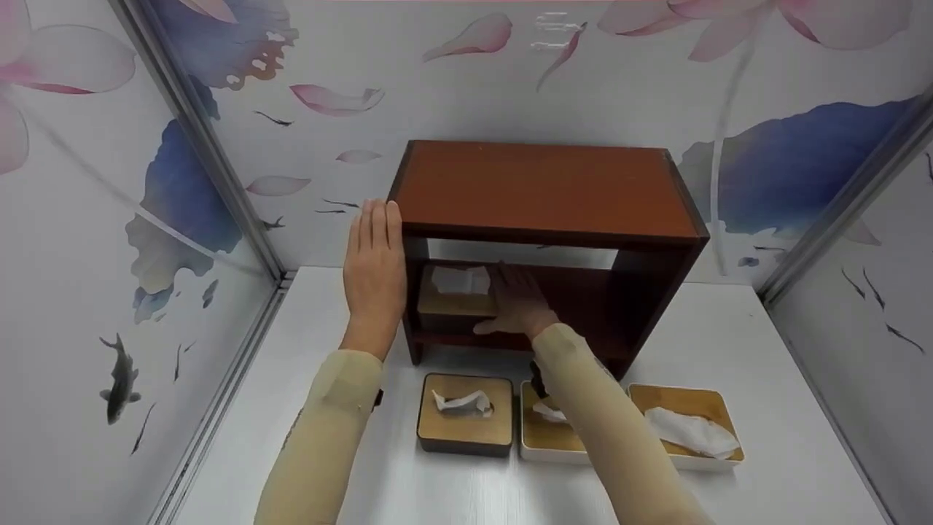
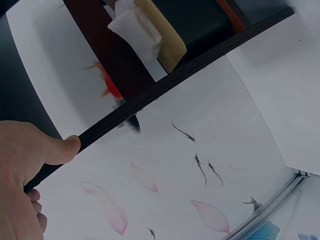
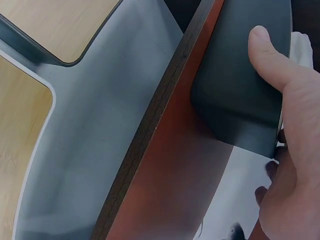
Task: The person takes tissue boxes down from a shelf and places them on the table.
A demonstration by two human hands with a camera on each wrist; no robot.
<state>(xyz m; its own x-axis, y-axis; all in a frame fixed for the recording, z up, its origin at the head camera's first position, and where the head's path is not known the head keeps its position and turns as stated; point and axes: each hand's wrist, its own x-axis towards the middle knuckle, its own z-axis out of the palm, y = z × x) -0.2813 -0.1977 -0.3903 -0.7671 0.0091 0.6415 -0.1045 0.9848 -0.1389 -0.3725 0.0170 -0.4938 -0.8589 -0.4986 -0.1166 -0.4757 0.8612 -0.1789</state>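
Observation:
A dark tissue box [image 1: 457, 299] with a wood-toned lid and white tissue sits at the left end inside a red-brown wooden shelf [image 1: 539, 191]. My right hand [image 1: 519, 300] reaches inside and holds this box at its right end. In the right wrist view, the thumb [image 3: 272, 60] lies on the dark front face and the other fingers are partly hidden behind the box. My left hand [image 1: 375, 266] rests against the shelf's left side panel, fingers straight. The left wrist view shows its thumb [image 2: 62, 150] at the panel's dark edge.
In front of the shelf stand another dark tissue box [image 1: 466, 430] and two white-sided ones, the middle box [image 1: 543, 437] partly covered by my right sleeve and the right-hand box [image 1: 692, 397] in view. Painted wall panels [image 1: 466, 95] enclose the white table [image 1: 291, 328].

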